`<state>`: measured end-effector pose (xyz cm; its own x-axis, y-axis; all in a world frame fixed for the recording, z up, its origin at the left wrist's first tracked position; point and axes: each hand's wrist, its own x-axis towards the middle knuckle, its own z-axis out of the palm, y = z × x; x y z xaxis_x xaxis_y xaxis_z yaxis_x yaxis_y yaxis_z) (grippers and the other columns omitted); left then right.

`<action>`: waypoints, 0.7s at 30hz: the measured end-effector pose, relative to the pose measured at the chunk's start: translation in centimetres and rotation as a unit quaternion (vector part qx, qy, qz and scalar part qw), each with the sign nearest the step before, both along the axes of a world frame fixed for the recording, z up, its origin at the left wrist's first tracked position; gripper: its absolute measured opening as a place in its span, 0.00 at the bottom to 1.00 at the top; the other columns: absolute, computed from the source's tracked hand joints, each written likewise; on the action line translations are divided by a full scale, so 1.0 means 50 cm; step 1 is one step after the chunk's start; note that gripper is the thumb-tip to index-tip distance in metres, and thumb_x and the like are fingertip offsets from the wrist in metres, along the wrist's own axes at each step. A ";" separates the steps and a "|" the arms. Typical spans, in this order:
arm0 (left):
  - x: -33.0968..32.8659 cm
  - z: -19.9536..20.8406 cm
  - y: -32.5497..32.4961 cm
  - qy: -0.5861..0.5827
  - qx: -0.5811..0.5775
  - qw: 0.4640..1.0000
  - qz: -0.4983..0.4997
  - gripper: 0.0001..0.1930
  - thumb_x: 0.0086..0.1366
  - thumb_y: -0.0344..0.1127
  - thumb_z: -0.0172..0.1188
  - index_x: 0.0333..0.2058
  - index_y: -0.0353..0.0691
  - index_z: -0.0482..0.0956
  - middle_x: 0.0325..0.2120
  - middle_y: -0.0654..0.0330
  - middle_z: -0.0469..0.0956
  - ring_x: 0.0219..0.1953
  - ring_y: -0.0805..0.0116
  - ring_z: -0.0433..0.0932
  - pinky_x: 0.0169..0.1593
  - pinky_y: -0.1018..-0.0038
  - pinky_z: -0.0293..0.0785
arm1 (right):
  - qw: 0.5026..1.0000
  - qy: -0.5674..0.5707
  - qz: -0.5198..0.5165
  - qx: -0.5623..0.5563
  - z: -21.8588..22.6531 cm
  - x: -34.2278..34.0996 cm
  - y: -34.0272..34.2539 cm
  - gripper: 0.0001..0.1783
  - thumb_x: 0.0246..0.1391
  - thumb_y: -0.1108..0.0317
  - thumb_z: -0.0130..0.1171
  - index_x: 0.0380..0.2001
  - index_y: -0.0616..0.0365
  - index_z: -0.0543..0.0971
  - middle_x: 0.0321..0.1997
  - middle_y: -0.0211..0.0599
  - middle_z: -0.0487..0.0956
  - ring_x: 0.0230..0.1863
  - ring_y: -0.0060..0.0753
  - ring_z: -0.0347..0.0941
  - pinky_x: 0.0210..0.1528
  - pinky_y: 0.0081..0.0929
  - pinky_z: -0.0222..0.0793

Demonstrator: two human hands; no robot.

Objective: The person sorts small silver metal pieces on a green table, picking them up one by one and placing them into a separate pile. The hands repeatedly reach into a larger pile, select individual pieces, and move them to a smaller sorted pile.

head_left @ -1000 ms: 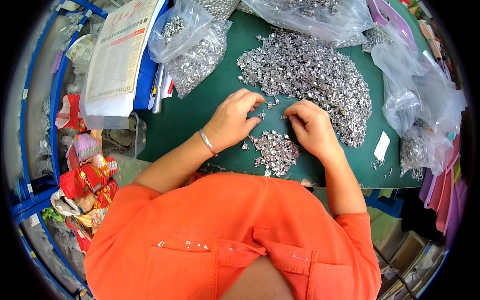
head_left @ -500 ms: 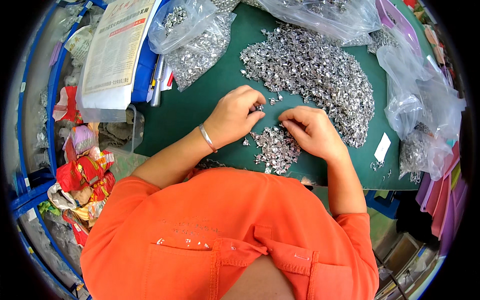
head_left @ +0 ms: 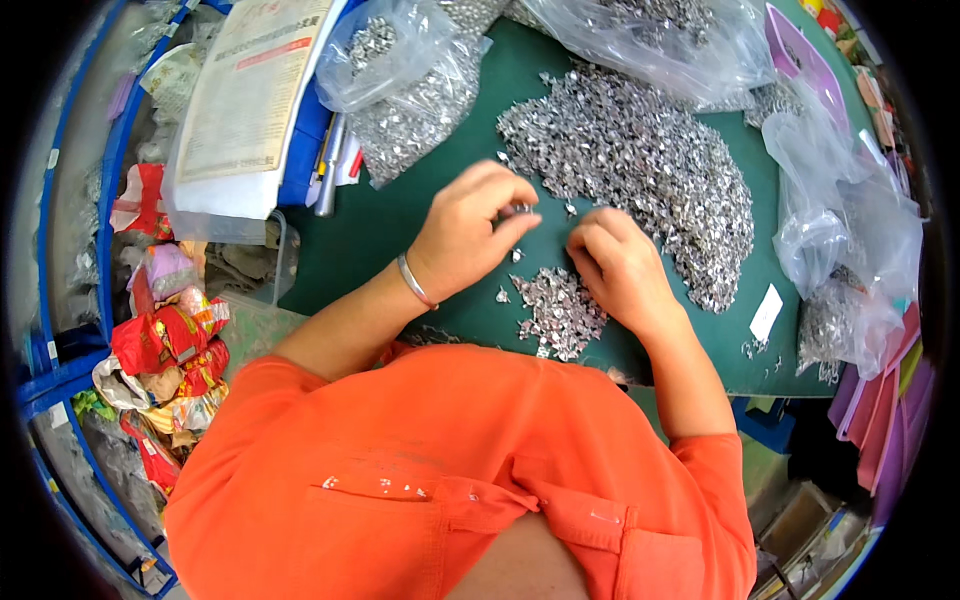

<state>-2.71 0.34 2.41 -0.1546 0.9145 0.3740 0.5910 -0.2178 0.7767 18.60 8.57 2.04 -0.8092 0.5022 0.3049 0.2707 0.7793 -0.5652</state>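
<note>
My left hand [head_left: 472, 228], with a silver bangle [head_left: 415, 281] at its wrist, is curled over the green table [head_left: 430, 190]. Dark, shiny bits of small metal parts show between its thumb and fingers. My right hand [head_left: 622, 268] is closed with its fingertips down, between the two heaps. Whatever those fingers pinch is hidden. Close to my body lies a small heap of silvery metal parts [head_left: 562, 314], with a few loose pieces beside it. A far larger heap of similar parts [head_left: 640, 160] spreads beyond my right hand.
Clear plastic bags of metal parts [head_left: 420, 110] stand at the back left, others [head_left: 838, 310] at the right. A newspaper [head_left: 250, 110] lies on a blue bin at the left, near a metal-handled tool [head_left: 331, 170]. A white card [head_left: 766, 312] and purple tray [head_left: 800, 55] are at the right.
My right hand has drawn its fingers in and lifted away from the small heap. My left hand stays curled, its fingers a little closer together. The whole view has shifted slightly.
</note>
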 end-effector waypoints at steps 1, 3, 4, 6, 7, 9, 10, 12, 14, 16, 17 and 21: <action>-0.021 0.013 0.019 0.025 0.053 0.998 0.028 0.09 0.55 0.25 0.72 0.34 0.35 0.81 0.30 0.60 0.79 0.27 0.71 0.77 0.32 0.78 0.74 | 0.999 -0.026 -0.001 -0.019 0.001 0.009 -0.006 0.06 0.50 0.76 0.64 0.32 0.58 0.77 0.36 0.40 0.75 0.39 0.47 0.74 0.41 0.39 0.73; -0.078 0.046 0.064 0.066 0.137 0.978 0.144 0.08 0.54 0.27 0.72 0.31 0.37 0.80 0.28 0.58 0.78 0.28 0.65 0.77 0.34 0.72 0.74 | 0.999 -0.010 -0.010 -0.035 -0.003 0.018 -0.011 0.07 0.50 0.76 0.65 0.32 0.58 0.77 0.36 0.39 0.75 0.40 0.47 0.74 0.41 0.39 0.73; -0.113 0.064 0.088 0.079 0.166 0.955 0.231 0.08 0.54 0.28 0.72 0.30 0.38 0.80 0.27 0.56 0.77 0.30 0.59 0.78 0.36 0.67 0.75 | 0.999 -0.003 -0.014 -0.043 -0.002 0.022 -0.013 0.07 0.51 0.76 0.65 0.32 0.58 0.77 0.36 0.39 0.75 0.40 0.47 0.74 0.41 0.38 0.72; -0.193 0.088 0.129 0.138 0.160 0.920 0.329 0.07 0.54 0.30 0.71 0.31 0.40 0.82 0.29 0.55 0.79 0.34 0.57 0.79 0.40 0.64 0.75 | 0.997 0.009 -0.018 -0.074 0.004 0.027 -0.009 0.06 0.51 0.77 0.65 0.32 0.59 0.77 0.36 0.40 0.76 0.39 0.49 0.75 0.41 0.38 0.73; -0.233 0.088 0.138 0.184 0.117 0.917 0.333 0.08 0.55 0.31 0.71 0.33 0.40 0.82 0.30 0.55 0.80 0.34 0.59 0.79 0.40 0.66 0.76 | 0.996 0.016 -0.023 -0.085 0.008 0.031 -0.007 0.06 0.52 0.78 0.64 0.32 0.60 0.77 0.36 0.41 0.76 0.38 0.49 0.75 0.41 0.37 0.73; -0.285 0.062 0.144 0.262 0.026 0.907 0.328 0.09 0.57 0.32 0.70 0.37 0.39 0.84 0.32 0.56 0.82 0.34 0.63 0.80 0.40 0.70 0.76 | 0.994 0.039 -0.047 -0.090 0.007 0.046 0.000 0.05 0.52 0.80 0.63 0.33 0.62 0.78 0.36 0.43 0.77 0.37 0.50 0.76 0.40 0.36 0.73; -0.280 0.068 0.141 0.329 0.092 0.881 0.327 0.10 0.60 0.32 0.68 0.40 0.40 0.85 0.36 0.56 0.82 0.38 0.62 0.82 0.42 0.70 0.77 | 0.993 0.043 -0.081 -0.079 0.011 0.053 0.002 0.05 0.53 0.80 0.62 0.33 0.62 0.78 0.34 0.45 0.77 0.36 0.49 0.76 0.39 0.36 0.73; -0.226 0.077 0.131 0.238 0.205 0.907 0.280 0.08 0.61 0.32 0.67 0.39 0.39 0.85 0.38 0.57 0.82 0.39 0.65 0.81 0.41 0.72 0.76 | 0.986 0.041 -0.127 -0.099 0.007 0.068 0.007 0.05 0.54 0.81 0.61 0.33 0.63 0.78 0.33 0.45 0.77 0.35 0.49 0.76 0.39 0.36 0.73; -0.146 0.069 0.120 0.147 0.177 0.959 0.169 0.05 0.62 0.28 0.65 0.37 0.39 0.84 0.34 0.61 0.82 0.37 0.70 0.80 0.39 0.76 0.75 | 0.984 0.036 -0.140 -0.100 0.009 0.077 -0.002 0.05 0.54 0.81 0.61 0.34 0.62 0.78 0.33 0.45 0.78 0.35 0.49 0.77 0.38 0.36 0.73; -0.059 0.048 0.104 0.116 0.137 0.983 0.024 0.04 0.61 0.26 0.64 0.35 0.38 0.83 0.33 0.58 0.81 0.37 0.63 0.80 0.42 0.72 0.76 | 0.983 0.038 -0.133 -0.117 0.009 0.068 -0.008 0.05 0.54 0.80 0.62 0.34 0.62 0.79 0.34 0.44 0.78 0.35 0.48 0.77 0.38 0.36 0.74; -0.024 0.034 0.100 0.091 0.093 0.990 -0.052 0.04 0.60 0.24 0.64 0.34 0.37 0.81 0.33 0.55 0.81 0.37 0.57 0.80 0.44 0.68 0.76 | 0.985 0.038 -0.129 -0.111 0.012 0.056 -0.014 0.05 0.53 0.78 0.63 0.34 0.61 0.79 0.34 0.43 0.78 0.36 0.49 0.77 0.39 0.36 0.74; 0.065 -0.047 0.080 0.110 0.011 0.975 -0.193 0.08 0.55 0.24 0.66 0.35 0.36 0.79 0.33 0.54 0.75 0.38 0.52 0.77 0.42 0.64 0.76 | 0.996 0.005 -0.087 0.005 -0.013 0.035 -0.027 0.08 0.48 0.76 0.67 0.32 0.60 0.79 0.33 0.39 0.78 0.36 0.46 0.77 0.39 0.35 0.74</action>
<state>0.55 4.32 0.05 0.2847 0.8800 0.3801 0.6134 -0.4720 0.6333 20.37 7.21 1.40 -0.7076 0.6310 0.3181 0.3965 0.7272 -0.5603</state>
